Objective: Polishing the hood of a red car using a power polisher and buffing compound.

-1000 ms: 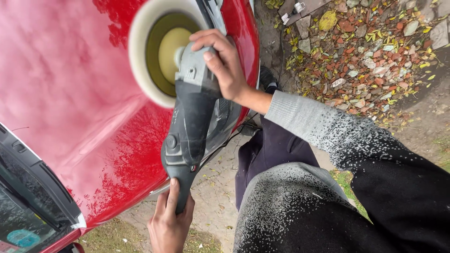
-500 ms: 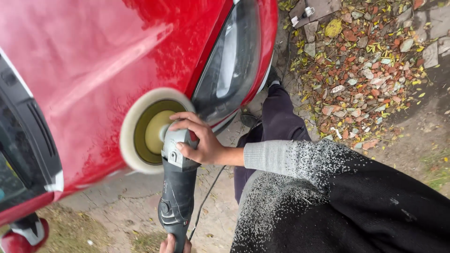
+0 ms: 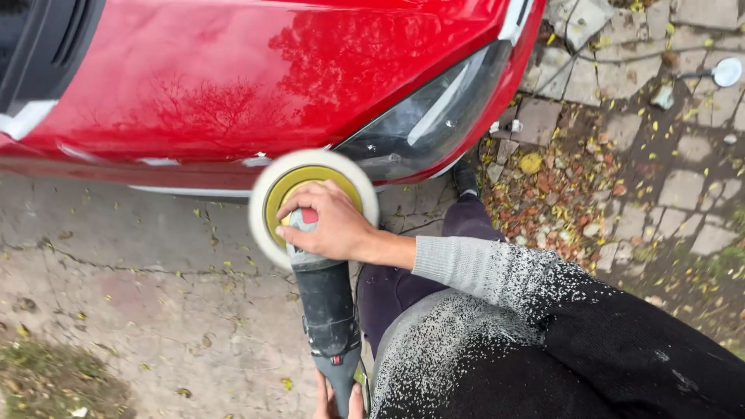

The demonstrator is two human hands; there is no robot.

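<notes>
One polishing machine (image 3: 326,302) is held with its long axis running from the lower edge of the view up toward the car, the handle end nearest the person and the head pointing away. At the head, one round pad (image 3: 313,203) is seen, white foam around a yellow backing disc, its rim blurred; its upper edge lies at the lower edge of the red car body (image 3: 256,85), and contact cannot be told. The right hand (image 3: 330,227) is laid over the machine's head, its fingers (image 3: 291,233) curled down around the grey housing in a closed grasp. The left hand (image 3: 335,399) is seen only in part at the bottom edge, wrapped about the tail of the handle; how tightly its fingers are closed cannot be told.

Beyond the right hand's fingers, one dark headlight (image 3: 423,124) is set in the red panel. Below and to the left of the hands, cracked concrete ground (image 3: 140,310) is spread, strewn with a few leaves. To the right, stone paving (image 3: 675,186) with many fallen leaves is seen outdoors. One grey-and-black speckled sleeve (image 3: 497,271) covers the right arm.
</notes>
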